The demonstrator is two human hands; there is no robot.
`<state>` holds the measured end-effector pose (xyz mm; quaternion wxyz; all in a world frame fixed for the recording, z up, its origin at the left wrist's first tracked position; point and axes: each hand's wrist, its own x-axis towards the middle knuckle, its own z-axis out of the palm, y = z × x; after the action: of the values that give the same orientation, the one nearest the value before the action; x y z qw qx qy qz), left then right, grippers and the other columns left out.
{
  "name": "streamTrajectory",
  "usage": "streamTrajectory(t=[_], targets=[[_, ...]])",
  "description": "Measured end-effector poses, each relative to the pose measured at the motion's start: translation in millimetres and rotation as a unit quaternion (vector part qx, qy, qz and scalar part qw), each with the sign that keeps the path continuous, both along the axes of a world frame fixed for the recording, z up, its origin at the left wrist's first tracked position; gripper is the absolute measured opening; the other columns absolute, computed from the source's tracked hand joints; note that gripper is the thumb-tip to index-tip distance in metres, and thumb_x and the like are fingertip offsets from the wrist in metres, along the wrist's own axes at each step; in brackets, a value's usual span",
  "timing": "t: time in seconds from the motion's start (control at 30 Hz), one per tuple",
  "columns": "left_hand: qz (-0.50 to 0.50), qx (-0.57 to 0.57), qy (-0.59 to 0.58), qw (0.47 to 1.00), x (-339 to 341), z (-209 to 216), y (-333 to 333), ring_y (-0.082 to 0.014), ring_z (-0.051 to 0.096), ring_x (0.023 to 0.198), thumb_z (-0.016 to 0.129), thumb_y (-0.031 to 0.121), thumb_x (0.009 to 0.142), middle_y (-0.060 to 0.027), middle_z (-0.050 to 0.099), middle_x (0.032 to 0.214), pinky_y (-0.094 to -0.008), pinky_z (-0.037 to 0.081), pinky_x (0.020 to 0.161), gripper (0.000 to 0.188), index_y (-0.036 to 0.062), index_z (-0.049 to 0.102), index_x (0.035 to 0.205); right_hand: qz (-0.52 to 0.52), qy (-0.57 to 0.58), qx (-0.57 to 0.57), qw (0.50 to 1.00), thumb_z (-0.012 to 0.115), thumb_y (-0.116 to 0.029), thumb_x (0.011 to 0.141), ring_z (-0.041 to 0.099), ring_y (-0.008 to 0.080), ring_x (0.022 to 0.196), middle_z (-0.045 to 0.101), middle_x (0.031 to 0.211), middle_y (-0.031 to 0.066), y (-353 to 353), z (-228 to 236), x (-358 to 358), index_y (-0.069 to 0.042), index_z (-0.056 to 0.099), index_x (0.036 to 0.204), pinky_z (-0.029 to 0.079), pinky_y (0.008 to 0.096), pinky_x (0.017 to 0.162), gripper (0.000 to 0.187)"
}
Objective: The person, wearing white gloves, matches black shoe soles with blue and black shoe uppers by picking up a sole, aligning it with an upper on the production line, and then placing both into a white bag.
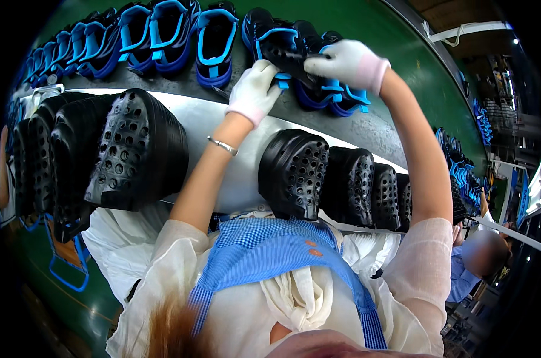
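My left hand (254, 90), in a white glove, is closed at the heel end of a black sports shoe (260, 25) with a bright blue lining. Its fingertips are by the blue heel tab, and what they grip is partly hidden. My right hand (347, 63), gloved too, pinches the edge of a dark piece (289, 59) that looks like a black insole. That piece lies over the opening of the shoe, between both hands. Other black and blue shoes (323, 95) stand right beside it, partly under my right hand.
A long row of similar shoes (174, 36) runs along the dark belt (366, 128). Stacks of black perforated insoles (124, 149) stand on the silver surface (223, 173) at left, with more stacks (297, 173) at right. A co-worker (470, 265) is at far right.
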<state>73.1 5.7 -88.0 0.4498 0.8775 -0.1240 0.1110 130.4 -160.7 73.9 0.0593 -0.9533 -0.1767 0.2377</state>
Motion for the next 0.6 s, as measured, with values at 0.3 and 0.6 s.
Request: streamTrajectory(t=[0.3,0.6], targets=[[-0.046,0.158,0.12,0.979,26.0,4.2,0.6,-0.0338,0.061,0.099,0.063,0.021,0.081,-0.0129,0.063,0.109,-0.0438,0.051,0.082,0.026,0.0072,0.068,0.102,0.055,-0.089,-0.123,0.987,0.05,-0.035,0.086,0.066,0.0336,0.089,0.069,0.094,0.0184,74.2,-51.4,30.6,-0.005,0.072,0.095,0.053,0.0405,0.079,0.038],[-0.115,0.254,0.293,0.914,58.4,17.6,1.6,-0.0382,0.063,0.085,0.06,0.045,0.078,-0.0203,0.067,0.092,-0.0408,0.051,0.077,0.043,0.0047,0.071,0.092,0.054,-0.151,-0.131,0.978,0.064,-0.016,0.08,0.069,0.028,0.092,0.071,0.101,0.0106,83.0,-110.1,51.3,-0.011,0.074,0.097,0.056,0.0413,0.074,0.021]])
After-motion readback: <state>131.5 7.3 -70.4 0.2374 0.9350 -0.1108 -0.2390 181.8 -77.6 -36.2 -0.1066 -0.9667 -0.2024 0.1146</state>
